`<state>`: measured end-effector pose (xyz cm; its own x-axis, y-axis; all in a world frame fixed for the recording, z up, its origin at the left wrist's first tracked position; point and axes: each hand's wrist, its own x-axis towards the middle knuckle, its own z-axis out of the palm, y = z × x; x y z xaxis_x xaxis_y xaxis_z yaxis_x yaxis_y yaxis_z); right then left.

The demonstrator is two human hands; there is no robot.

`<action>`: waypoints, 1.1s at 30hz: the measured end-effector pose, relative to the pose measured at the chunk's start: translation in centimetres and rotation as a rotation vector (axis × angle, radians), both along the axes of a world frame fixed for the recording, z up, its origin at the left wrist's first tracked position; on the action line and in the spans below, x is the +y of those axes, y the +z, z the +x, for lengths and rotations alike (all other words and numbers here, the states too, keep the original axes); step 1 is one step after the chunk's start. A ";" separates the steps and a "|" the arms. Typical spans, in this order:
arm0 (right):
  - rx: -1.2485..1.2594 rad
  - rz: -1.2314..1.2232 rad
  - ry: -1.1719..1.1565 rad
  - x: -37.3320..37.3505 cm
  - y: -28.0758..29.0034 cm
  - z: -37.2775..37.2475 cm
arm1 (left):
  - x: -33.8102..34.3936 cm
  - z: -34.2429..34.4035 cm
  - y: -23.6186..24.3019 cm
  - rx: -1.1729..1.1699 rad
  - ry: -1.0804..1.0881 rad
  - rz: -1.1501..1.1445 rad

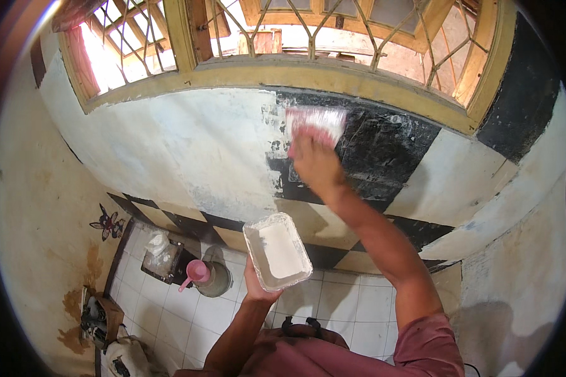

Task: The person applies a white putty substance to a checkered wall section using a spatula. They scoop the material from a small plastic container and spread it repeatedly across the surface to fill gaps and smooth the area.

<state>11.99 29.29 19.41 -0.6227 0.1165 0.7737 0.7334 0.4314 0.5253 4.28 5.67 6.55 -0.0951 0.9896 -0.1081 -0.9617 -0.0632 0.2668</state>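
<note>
My right hand (pixel 317 164) is closed on a wide, flat putty spreader (pixel 326 119), pink and smeared with white. Its blade lies against the wall's black painted square (pixel 383 141), just below the window frame. White coating covers the wall (pixel 226 125) left of that square, with a ragged edge between the two. Lower down, my left hand (pixel 256 284) grips a rectangular white tub (pixel 300 264) by its side and underside. Inside the tub is smooth white paste (pixel 280 251), and dried smears crust the rim.
A yellow wooden window frame (pixel 245 72) with metal bars spans the wall above. On the tiled floor (pixel 182 320) stand a bucket (pixel 219 279) with a pink dipper (pixel 197 271) and a dark box (pixel 185 264) bearing a plastic bag (pixel 158 245). More items lie at lower left.
</note>
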 end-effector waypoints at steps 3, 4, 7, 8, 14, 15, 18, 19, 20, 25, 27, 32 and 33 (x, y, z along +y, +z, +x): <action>-0.023 -0.080 0.090 -2.5 -2.4 -1.6 | 0.0 -0.6 0.0 0.007 0.030 0.005; -0.021 -0.071 0.115 -3.6 -0.5 -1.9 | -0.2 -1.0 -0.2 0.014 0.039 0.003; 0.021 -0.047 0.119 -3.8 4.2 -2.1 | -0.4 -1.2 -0.6 0.037 0.026 0.010; 0.054 -0.145 0.152 -1.7 3.9 -1.6 | -0.1 -0.8 -0.5 0.030 0.006 0.004; -0.055 -0.175 0.234 -4.4 0.3 0.2 | 0.1 -0.6 0.0 -0.020 0.040 -0.035; -0.021 -0.202 0.286 -5.1 1.3 1.1 | 0.1 -0.9 -0.8 -0.022 0.050 -0.057; 0.057 -0.316 0.163 -1.7 0.9 4.5 | 0.5 -0.3 -1.4 -0.015 0.017 -0.047; 0.081 -0.358 0.121 -0.9 0.3 5.4 | 0.6 -0.2 -1.4 -0.007 0.002 -0.030; 0.119 -0.445 0.270 0.7 -3.0 6.5 | 0.9 0.4 -1.0 -0.015 -0.016 -0.022; 0.118 -0.190 0.227 -3.7 -2.1 7.7 | 1.3 1.0 0.3 -0.032 -0.016 -0.003; 0.195 -0.172 0.121 -2.9 0.2 8.7 | 1.3 0.6 -0.8 -0.016 -0.008 -0.023; 0.089 -0.204 0.292 -0.9 -4.5 10.6 | 2.4 1.7 -0.3 -0.001 -0.038 -0.003; 0.175 -0.244 0.307 -1.0 -4.1 10.6 | 2.4 1.5 -0.1 0.009 -0.029 0.016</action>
<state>22.61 28.28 15.27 -0.5189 0.1387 0.8435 0.6207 0.7396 0.2602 5.80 8.11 6.46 -0.0669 0.9935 -0.0918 -0.9608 -0.0394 0.2743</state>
